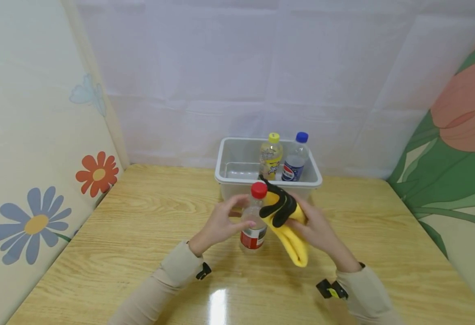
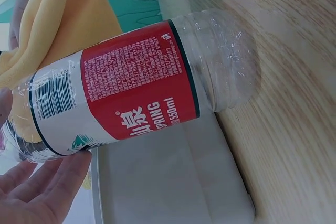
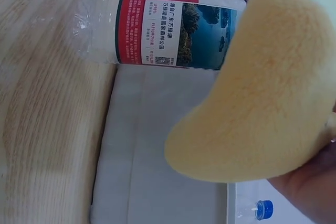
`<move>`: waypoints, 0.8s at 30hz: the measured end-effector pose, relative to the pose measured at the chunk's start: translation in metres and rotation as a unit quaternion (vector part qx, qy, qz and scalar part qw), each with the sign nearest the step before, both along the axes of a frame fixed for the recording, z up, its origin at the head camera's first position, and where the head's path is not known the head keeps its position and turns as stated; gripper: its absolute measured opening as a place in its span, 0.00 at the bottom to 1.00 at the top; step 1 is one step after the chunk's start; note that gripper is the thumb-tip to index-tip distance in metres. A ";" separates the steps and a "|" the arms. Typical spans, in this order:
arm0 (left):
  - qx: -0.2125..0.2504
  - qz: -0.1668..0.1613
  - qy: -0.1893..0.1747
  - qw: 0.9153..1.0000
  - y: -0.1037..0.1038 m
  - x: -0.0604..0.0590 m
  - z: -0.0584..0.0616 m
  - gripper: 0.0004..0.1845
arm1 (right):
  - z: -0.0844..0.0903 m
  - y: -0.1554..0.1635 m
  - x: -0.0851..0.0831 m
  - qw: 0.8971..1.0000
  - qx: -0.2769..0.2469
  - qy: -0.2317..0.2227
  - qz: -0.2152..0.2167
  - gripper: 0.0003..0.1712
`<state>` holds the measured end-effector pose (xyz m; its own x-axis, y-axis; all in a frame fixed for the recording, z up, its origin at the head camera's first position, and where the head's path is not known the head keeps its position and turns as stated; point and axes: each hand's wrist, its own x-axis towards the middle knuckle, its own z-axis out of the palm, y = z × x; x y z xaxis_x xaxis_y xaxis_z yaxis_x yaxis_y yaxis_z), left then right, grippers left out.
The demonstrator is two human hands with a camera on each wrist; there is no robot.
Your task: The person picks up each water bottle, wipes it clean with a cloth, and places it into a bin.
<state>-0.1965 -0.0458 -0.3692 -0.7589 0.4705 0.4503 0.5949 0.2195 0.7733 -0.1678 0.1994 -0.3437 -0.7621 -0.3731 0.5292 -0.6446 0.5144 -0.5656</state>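
Note:
In the head view a clear plastic water bottle (image 1: 253, 237) with a red cap and red-and-white label stands upright on the table. My left hand (image 1: 221, 222) is around its upper half, thumb in front and fingers behind; the left wrist view shows those fingers against the bottle (image 2: 136, 82) by the label's upper edge. Folded yellow fleecy cloth (image 1: 289, 241) with black parts is gripped in my right hand (image 1: 314, 228). It lies close beside the bottle's neck; contact is hard to tell. The right wrist view shows a bulging fold of this cloth (image 3: 257, 87) covering part of the bottle.
Behind the hands a light grey plastic bin (image 1: 231, 188) stands against the white backdrop. Inside its right half are a yellow-capped bottle (image 1: 271, 158) and a blue-capped bottle (image 1: 295, 161). Flower-printed panels flank the wooden table (image 1: 160, 198) on both sides.

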 end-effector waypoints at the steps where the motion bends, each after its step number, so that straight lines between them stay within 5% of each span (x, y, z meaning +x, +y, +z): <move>1: -0.002 0.000 0.002 1.000 0.000 0.000 0.000 0.34 | 0.000 0.000 0.000 1.000 0.002 -0.008 0.004 0.36; 11: -0.005 -0.002 0.017 1.000 0.000 0.004 0.006 0.35 | 0.008 -0.005 -0.001 0.997 0.051 -0.043 0.033 0.34; 24: 0.006 -0.010 0.030 0.999 -0.001 0.000 0.001 0.36 | 0.010 -0.010 -0.005 0.992 0.127 -0.012 0.013 0.32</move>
<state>-0.1967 -0.0468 -0.3678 -0.7204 0.4799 0.5007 0.6451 0.1986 0.7379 -0.1727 0.1890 -0.3340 -0.7620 -0.5111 0.3975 -0.6470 0.6263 -0.4349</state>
